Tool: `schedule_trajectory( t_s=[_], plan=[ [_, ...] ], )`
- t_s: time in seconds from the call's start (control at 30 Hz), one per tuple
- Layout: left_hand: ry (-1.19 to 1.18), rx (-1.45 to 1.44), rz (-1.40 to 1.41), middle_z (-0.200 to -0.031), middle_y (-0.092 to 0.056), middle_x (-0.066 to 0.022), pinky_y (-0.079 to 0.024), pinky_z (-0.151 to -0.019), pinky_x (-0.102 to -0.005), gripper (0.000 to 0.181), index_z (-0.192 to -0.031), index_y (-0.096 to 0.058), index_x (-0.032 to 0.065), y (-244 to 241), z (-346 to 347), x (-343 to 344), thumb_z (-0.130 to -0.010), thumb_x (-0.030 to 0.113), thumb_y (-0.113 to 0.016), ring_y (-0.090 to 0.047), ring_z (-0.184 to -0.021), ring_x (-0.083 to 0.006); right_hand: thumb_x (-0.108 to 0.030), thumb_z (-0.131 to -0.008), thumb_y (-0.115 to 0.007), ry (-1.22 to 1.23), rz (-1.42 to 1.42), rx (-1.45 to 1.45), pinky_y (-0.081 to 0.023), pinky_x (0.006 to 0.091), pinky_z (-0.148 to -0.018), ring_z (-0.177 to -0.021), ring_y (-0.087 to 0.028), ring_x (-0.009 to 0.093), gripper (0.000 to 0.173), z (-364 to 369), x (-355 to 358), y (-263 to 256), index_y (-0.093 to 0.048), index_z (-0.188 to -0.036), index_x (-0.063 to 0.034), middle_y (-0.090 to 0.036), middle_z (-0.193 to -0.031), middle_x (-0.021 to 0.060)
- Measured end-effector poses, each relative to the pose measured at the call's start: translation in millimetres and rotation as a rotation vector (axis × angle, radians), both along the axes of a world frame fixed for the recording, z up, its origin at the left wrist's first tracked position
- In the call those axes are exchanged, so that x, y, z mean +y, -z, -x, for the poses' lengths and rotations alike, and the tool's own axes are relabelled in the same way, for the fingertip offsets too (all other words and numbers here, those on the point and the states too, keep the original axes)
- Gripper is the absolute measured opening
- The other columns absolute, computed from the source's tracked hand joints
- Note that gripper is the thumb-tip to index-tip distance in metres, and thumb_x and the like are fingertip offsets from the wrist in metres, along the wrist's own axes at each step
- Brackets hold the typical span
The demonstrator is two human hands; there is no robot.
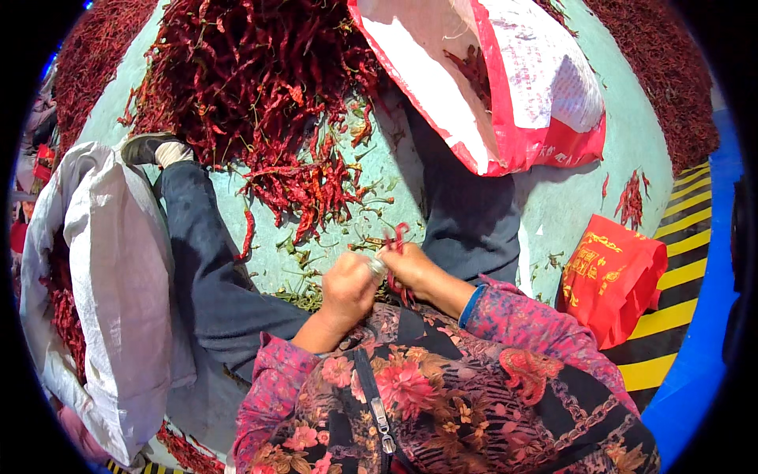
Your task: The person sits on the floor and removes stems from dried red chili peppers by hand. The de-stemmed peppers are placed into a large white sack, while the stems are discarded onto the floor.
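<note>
My right hand (411, 268) is closed around several dried red chillies (400, 232), whose ends stick out above and below the fingers. Against its fingertips rests my left hand (348, 285), curled into a loose fist. Something silvery shows at the left fingers; whether they pinch a stem is hidden. Below the hands, by my lap, lies a pile of greenish stems (302, 299). Just ahead, loose chillies (311, 189) spread out from a large heap of dried red chillies (254, 77) between my legs.
An open white-and-red woven sack (548, 77) with some chillies inside lies over my right leg. At left stands a white woven sack (118, 284) containing chillies. A red bag (613, 278) sits at right, near yellow-black striped edging (681, 266). More chilli heaps (657, 77) lie beyond.
</note>
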State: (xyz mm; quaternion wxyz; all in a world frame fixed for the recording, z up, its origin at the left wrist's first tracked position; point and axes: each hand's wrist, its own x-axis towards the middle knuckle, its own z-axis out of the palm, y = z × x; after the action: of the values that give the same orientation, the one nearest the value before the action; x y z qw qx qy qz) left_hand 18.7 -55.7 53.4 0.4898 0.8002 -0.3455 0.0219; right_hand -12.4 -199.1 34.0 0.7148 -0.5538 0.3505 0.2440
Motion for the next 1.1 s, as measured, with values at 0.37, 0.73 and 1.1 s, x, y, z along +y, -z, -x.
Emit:
schedule_trajectory(
  t_s=[0.37, 0.73, 1.1],
  plan=[
    [-0.198, 0.112, -0.600, -0.085, -0.052, -0.0184, -0.045, -0.062, -0.0439, 0.011, -0.082, -0.055, 0.0033, 73, -99, -61, -0.076, 0.012, -0.056, -0.055, -0.075, -0.0371, -0.014, -0.082, -0.047, 0.123, -0.081, -0.098, -0.030, 0.0222, -0.037, -0.044, -0.039, 0.008, 0.013, -9, -26, 25, -0.053, -0.079, -0.0029, -0.046, -0.057, -0.0003],
    [-0.089, 0.433, -0.371, -0.072, -0.055, -0.0144, -0.043, -0.060, -0.0386, 0.016, -0.078, -0.055, 0.0024, 47, -25, -14, -0.074, 0.017, -0.061, -0.055, -0.067, -0.0310, -0.015, -0.081, -0.056, 0.103, 0.028, -0.256, -0.041, 0.0223, -0.047, -0.049, -0.050, 0.009, 0.014, -13, -16, 22, -0.057, -0.081, -0.0013, -0.053, -0.059, 0.0012],
    [0.601, 0.815, 0.088, -0.070, -0.057, -0.0048, -0.043, -0.063, -0.0265, 0.011, -0.083, -0.060, 0.0001, -21, -6, -7, -0.079, 0.010, -0.057, -0.052, -0.067, -0.0101, -0.024, -0.077, -0.060, -0.190, 0.573, -0.240, -0.043, 0.0369, -0.058, -0.061, -0.057, 0.030, 0.025, -15, -23, 31, -0.058, -0.080, 0.0005, -0.058, -0.067, 0.0176]
  ],
)
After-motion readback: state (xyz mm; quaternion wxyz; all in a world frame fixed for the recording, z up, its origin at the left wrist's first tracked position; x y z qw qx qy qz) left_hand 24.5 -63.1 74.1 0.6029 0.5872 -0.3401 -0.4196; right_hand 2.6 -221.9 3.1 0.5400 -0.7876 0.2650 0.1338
